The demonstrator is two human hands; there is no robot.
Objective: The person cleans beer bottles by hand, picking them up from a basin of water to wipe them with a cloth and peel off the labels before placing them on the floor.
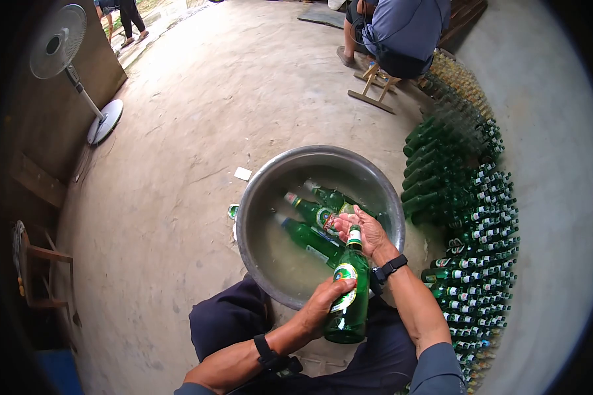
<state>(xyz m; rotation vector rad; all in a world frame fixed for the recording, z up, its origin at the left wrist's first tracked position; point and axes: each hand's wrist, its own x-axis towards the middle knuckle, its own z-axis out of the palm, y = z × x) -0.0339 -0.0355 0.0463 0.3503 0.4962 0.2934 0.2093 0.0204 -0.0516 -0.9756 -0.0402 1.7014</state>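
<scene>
My left hand (pixel 323 304) is wrapped around the body of a green glass bottle (pixel 354 322) with a label, held tilted over the near rim of a metal basin (pixel 245 242). Behind the bottle's neck is my right hand (pixel 369 235), palm turned up and fingers stretched out over the basin. Cloudy water fills part of the basin. In it lie several more green bottles, among them a labelled bottle (pixel 313 212) beneath my right fingers and another bottle (pixel 310 242) closer to me.
Stacked green bottles (pixel 468 263) line the wall on my right. A person (pixel 405 33) sits on a wooden stool (pixel 373 92) at the back. On the left stand a fan (pixel 104 123) and a wooden chair (pixel 49 253). A white scrap (pixel 242 173) lies beside the basin.
</scene>
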